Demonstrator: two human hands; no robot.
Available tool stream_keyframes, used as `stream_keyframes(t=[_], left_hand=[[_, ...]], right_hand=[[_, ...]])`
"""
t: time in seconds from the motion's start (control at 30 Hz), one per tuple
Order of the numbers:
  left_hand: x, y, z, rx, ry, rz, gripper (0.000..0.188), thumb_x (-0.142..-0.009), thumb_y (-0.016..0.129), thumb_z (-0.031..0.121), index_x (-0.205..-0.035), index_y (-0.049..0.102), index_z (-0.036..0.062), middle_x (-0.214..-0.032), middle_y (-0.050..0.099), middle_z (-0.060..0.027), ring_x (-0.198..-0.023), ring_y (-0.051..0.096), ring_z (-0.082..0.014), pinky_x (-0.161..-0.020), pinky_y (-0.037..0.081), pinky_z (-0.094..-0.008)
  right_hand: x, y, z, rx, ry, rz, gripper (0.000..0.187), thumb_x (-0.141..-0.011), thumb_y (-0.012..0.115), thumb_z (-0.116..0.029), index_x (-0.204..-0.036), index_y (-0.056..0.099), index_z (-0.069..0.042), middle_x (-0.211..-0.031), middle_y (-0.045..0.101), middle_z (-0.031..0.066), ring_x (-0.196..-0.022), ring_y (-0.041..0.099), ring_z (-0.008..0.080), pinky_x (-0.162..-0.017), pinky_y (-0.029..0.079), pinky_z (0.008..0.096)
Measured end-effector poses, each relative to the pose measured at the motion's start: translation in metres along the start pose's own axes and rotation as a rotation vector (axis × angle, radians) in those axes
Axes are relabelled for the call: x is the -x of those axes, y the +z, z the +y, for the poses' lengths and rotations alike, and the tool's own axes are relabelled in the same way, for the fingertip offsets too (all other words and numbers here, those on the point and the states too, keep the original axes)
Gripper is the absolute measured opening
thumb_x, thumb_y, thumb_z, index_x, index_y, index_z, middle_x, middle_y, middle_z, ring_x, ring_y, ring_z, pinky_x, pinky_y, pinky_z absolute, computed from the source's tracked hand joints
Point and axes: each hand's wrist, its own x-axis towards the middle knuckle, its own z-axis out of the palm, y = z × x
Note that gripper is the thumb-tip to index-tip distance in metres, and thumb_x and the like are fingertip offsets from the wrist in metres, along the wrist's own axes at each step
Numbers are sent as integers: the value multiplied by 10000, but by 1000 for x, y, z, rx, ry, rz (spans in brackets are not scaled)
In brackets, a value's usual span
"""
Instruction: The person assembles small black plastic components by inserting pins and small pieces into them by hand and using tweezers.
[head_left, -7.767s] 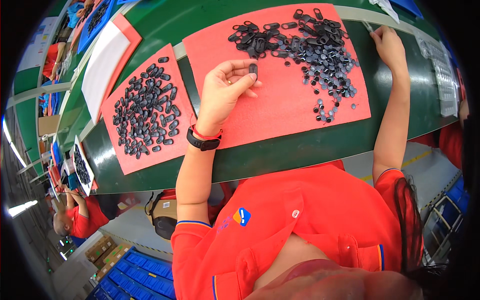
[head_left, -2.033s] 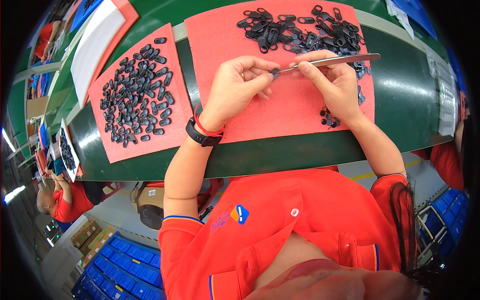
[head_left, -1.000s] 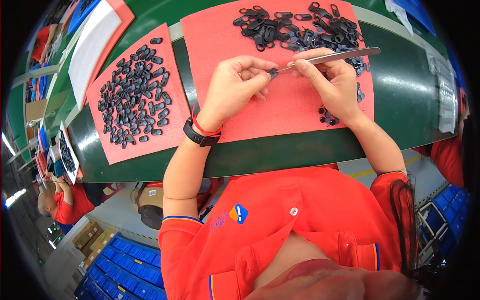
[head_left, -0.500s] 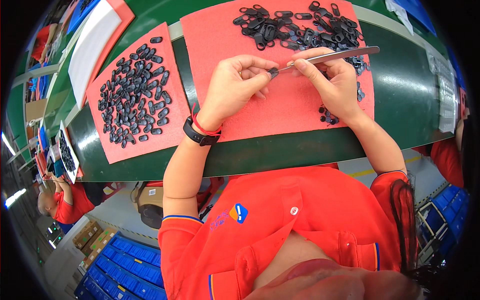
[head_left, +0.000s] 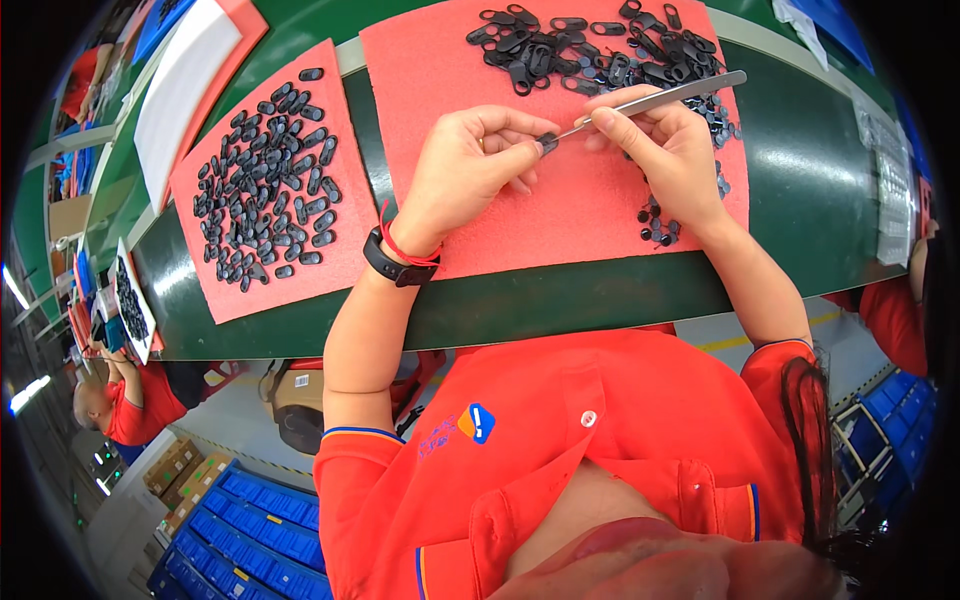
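Note:
My left hand [head_left: 478,170] pinches a small black oval part [head_left: 547,143] between thumb and fingertips, above a pink foam mat [head_left: 560,225]. In my right hand [head_left: 665,150] are metal tweezers [head_left: 685,90], gripped like a pen and slanting down to the left. Their tips meet the black part or lie just at its edge. Beyond my hands, a heap of black oval pieces with ring-shaped openings [head_left: 530,55] covers the mat's far side. Small dark round discs [head_left: 657,225] lie near my right wrist, and more are strewn by the heap.
On the left, a second pink mat [head_left: 235,305] carries many black oval parts [head_left: 270,190]. White and pink foam sheets [head_left: 185,100] lie beyond it on the green table [head_left: 800,180]. Clear plastic trays [head_left: 890,180] sit far right. A person in red [head_left: 145,395] works at the left.
The tweezers' back end has swung slightly lower and to the left, so they slant more steeply. My left hand still pinches the black part, almost unmoved.

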Motion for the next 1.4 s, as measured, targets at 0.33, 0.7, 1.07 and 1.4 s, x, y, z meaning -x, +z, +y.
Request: stream_keyframes(t=[0.33,0.7,1.07,1.4], left_hand=[[-1,0,2,9,-3,1,196,-816,566,49,-982,637,-29,-683,631,-40,-590,592,-71,-539,486,-197],[7,-15,13,-418,49,132,156,-777,626,78,-906,656,-5,-699,631,-53,-554,574,-81,-530,467,-215],[-60,-49,20,-659,431,450,185,-753,683,197,-819,669,24,-730,644,-87,-651,620,-147,-615,488,-272],[-75,-52,15,-943,460,437,183,-768,680,188,-769,621,15,-709,644,-100,-615,617,-208,-576,475,-285]], right_hand=[[1,0,3,129,-80,0,162,-898,549,-79,-1016,591,26,-916,639,95,-820,628,132,-755,506,242],[0,-6,0,-14,-83,42,172,-901,544,-83,-1019,584,35,-935,637,97,-802,625,132,-727,501,243],[-2,-4,-1,-7,-91,44,170,-898,551,-95,-1007,593,29,-908,638,84,-777,617,119,-704,482,231],[-1,-7,-2,-48,-76,52,173,-896,557,-103,-1015,592,18,-906,637,90,-765,613,123,-701,489,239]])
